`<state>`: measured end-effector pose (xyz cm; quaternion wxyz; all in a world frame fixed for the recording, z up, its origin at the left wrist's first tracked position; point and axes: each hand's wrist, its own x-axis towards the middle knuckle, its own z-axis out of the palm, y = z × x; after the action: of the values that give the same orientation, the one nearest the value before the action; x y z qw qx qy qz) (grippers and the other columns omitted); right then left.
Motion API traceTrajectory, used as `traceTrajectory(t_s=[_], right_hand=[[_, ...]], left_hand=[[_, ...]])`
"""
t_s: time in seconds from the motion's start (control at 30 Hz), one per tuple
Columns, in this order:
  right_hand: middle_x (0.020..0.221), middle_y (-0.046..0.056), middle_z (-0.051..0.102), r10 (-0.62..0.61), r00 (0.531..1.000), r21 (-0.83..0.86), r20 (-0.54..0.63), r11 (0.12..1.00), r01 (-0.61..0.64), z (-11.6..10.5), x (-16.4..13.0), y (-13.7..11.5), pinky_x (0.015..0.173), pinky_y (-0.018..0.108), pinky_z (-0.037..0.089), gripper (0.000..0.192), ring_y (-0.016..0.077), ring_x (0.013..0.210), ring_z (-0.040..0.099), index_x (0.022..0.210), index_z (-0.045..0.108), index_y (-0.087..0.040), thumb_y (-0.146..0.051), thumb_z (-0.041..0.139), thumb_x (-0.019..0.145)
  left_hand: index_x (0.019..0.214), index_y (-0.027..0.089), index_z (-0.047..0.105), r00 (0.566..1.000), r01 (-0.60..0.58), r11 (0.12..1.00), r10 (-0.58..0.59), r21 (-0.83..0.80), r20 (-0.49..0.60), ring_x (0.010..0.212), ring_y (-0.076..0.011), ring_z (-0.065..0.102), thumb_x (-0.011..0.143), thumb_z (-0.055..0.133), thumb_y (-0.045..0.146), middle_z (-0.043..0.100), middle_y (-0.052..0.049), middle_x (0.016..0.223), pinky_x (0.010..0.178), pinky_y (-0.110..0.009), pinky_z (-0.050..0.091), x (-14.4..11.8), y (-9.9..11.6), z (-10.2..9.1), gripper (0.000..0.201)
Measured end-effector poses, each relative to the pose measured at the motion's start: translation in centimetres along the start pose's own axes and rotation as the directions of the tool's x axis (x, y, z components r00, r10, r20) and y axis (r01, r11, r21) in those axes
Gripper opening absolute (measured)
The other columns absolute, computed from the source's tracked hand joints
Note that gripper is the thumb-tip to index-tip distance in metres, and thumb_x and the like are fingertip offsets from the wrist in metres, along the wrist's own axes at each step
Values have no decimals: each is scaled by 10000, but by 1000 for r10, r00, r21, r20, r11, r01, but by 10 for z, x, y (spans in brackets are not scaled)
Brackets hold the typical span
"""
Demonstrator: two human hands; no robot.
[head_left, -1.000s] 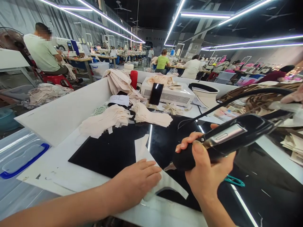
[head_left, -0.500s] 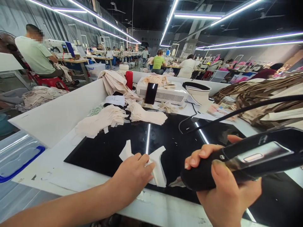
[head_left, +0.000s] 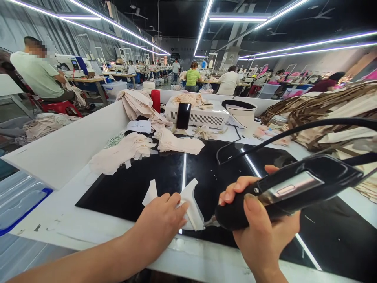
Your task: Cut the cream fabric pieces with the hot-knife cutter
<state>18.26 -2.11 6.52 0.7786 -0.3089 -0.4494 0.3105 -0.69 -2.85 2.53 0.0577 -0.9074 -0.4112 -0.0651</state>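
Left hand (head_left: 160, 224) pins white fabric piece (head_left: 193, 210); right hand (head_left: 262, 232) grips cutter (head_left: 282, 190), tip beside fabric: fingers risk contact if fabric slips

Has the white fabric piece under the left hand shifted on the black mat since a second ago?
Yes. The white fabric piece now lies bunched nearer the light reflection strip on the black mat.

Beige fabric pieces (head_left: 123, 153) lying heaped on the counter (head_left: 59, 212); phone (head_left: 183, 115) leaning against white machine (head_left: 206, 116); red cylinder (head_left: 155, 100) standing behind.
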Motion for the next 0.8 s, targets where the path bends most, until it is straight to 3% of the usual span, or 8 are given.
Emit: traceTrajectory(t_s=[0.17,0.23,0.33,0.43,0.57,0.63,0.8], right_hand=[[823,-41,683,-6,1000,-6,17,1000,6,0,-2,2,538,321,594,483,149,594,657,1298,609,-327,-251,815,867],[826,-41,681,-4,1000,-8,19,1000,4,0,-2,1,539,323,594,485,149,595,659,1303,611,-330,-256,815,870],[827,-42,679,-8,1000,-2,23,1000,8,-1,-3,0,536,325,594,486,150,593,657,1305,607,-335,-255,813,872],[827,-43,677,-6,1000,-5,23,1000,6,-2,-4,0,543,325,595,490,147,592,656,1307,607,-337,-255,816,872],[830,-46,674,-3,1000,-14,26,1000,3,-1,-4,0,554,328,598,489,147,598,656,1308,606,-341,-265,816,873],[831,-48,673,-4,1000,-16,29,1000,4,0,-4,1,554,329,598,482,147,597,655,1299,603,-341,-266,815,873],[826,-48,676,-4,1000,-12,31,1000,5,0,-3,2,540,330,593,499,152,589,655,1307,593,-331,-273,820,866]], left_hand=[[1167,191,619,998,28,993,-22,112,-53,707,-180,586,988,661,219,629,-15,920,575,-311,405,-7,3,7,185],[1025,180,641,996,59,986,-47,155,-78,624,-182,551,988,654,220,601,-4,823,526,-331,375,-10,6,8,56],[794,182,591,985,78,979,-47,191,-164,597,-195,526,1013,584,173,534,-5,711,518,-345,385,-11,9,5,219],[813,161,603,962,-71,988,104,136,-252,716,-199,578,997,543,66,586,-31,787,622,-337,484,-7,12,1,216],[977,117,663,871,-364,931,342,4,-354,912,-193,627,1015,552,54,656,-50,936,843,-315,553,1,17,0,134],[998,113,675,855,-411,911,371,-38,-363,936,-188,634,1024,554,59,669,-49,951,888,-309,560,4,18,5,135],[1038,123,678,863,-429,902,390,-56,-320,949,-170,666,1053,524,63,691,-57,972,889,-289,582,7,13,22,166]])
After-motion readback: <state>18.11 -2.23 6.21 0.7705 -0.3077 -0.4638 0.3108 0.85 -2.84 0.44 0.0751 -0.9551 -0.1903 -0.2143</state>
